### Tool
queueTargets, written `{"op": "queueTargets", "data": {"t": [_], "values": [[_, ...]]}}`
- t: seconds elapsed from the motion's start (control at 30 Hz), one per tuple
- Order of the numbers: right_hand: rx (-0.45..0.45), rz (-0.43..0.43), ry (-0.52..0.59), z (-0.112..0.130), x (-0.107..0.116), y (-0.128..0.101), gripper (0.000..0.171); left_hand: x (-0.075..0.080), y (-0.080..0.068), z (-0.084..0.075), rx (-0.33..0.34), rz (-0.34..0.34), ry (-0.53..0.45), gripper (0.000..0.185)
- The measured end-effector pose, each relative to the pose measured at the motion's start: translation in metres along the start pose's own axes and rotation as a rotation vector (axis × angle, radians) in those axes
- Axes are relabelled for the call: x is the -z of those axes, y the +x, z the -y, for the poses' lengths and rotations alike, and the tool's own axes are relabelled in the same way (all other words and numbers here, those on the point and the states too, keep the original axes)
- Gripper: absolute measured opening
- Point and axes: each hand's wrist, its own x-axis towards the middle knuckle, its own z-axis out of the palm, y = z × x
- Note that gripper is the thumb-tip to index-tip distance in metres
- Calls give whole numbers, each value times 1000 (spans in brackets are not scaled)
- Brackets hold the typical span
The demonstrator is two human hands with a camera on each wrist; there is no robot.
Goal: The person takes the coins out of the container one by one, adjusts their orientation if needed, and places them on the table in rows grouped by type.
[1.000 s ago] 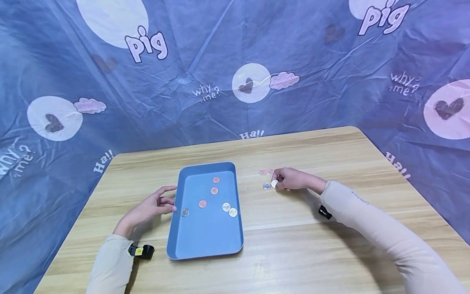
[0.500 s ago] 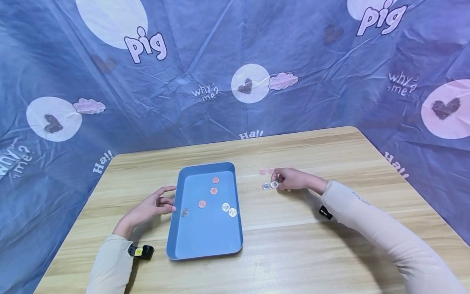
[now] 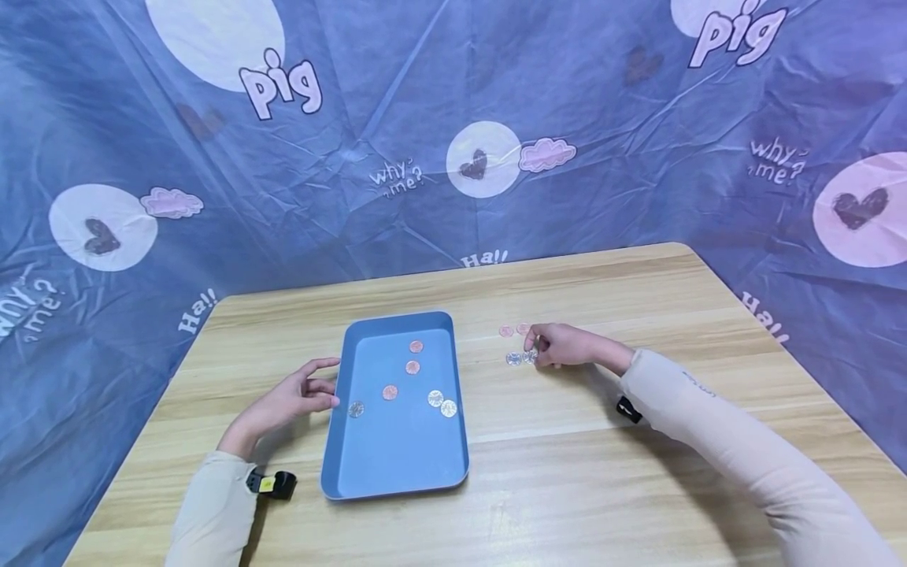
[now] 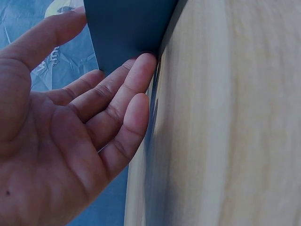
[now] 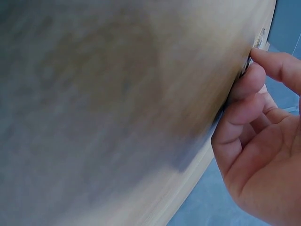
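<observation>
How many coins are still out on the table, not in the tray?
4. Two coppery coins lie past the right hand; one silver coin lies left of it, and another is at its fingertips. More may be hidden under the hand.

right wrist view: table (image 5: 94, 94) blurred | coins' faces (image 3: 435, 398) too small

A light wooden table (image 3: 567, 472) with rounded corners fills the lower view. Behind and around it hangs a creased blue-violet cloth backdrop (image 3: 397, 118), printed with pale circles, dark hearts, pink clouds and the words "pig", "why me?" and "Ha!!". The light is soft and even.
</observation>
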Motion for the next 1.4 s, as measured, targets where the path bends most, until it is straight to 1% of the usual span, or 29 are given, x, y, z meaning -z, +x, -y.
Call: {"op": "queueTargets", "data": {"t": [0.1, 0.23, 0.5, 0.73, 1.0, 1.13, 1.33, 1.4], "values": [[-12, 1, 11, -1, 1, -2, 25, 0, 0, 0, 2, -2, 7, 77], [-52, 1, 35, -2, 2, -5, 26, 0, 1, -1, 6, -1, 9, 77], [-68, 4, 56, -4, 3, -6, 25, 1, 1, -1, 0, 0, 4, 78], [-40, 6, 57, -5, 2, -5, 25, 0, 1, -1, 1, -1, 5, 77], [-29, 10, 46, -4, 1, -5, 25, 1, 0, -1, 8, -3, 10, 77], [-12, 19, 63, -5, 2, -5, 28, 1, 0, -1, 11, -5, 11, 77], [-15, 38, 125, -3, 8, -9, 32, 1, 0, -1, 9, -3, 10, 77], [-1, 35, 140, -1, 9, -11, 32, 1, 0, -1, 11, -3, 4, 77]]}}
